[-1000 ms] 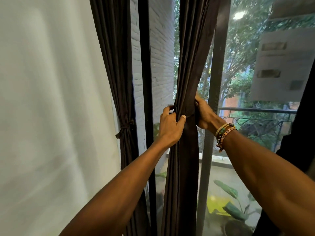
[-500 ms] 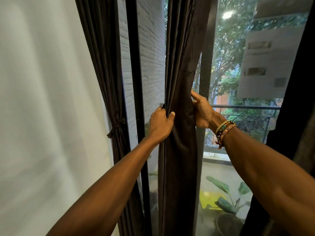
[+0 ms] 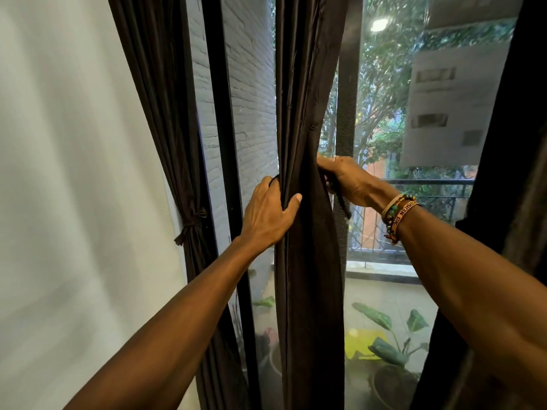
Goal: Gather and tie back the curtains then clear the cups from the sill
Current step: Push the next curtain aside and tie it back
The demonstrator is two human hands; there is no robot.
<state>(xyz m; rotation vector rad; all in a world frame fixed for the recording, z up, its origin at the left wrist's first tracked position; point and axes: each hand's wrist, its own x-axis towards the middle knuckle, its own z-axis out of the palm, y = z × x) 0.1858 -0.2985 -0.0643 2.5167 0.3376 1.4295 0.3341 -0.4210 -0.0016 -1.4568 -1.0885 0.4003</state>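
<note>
Where the head view faces the window, the left hand (image 3: 268, 214) grips the gathered middle curtain (image 3: 307, 291) at its left edge, thumb pressed across the front folds. The right hand (image 3: 347, 180), bracelets (image 3: 396, 214) at its wrist, curls against the curtain's right edge and holds a dark tie cord (image 3: 340, 202) whose end hangs below the palm. Further left, a second curtain (image 3: 177, 143) hangs tied beside the white wall (image 3: 74, 173).

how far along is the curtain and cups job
Done: the left curtain is tied back. In hand: the left hand and right hand grip the gathered middle curtain, the right also holding a dark tie strap; not knotted yet. Left: the right-edge curtain seems untied; no cups in view.
</note>
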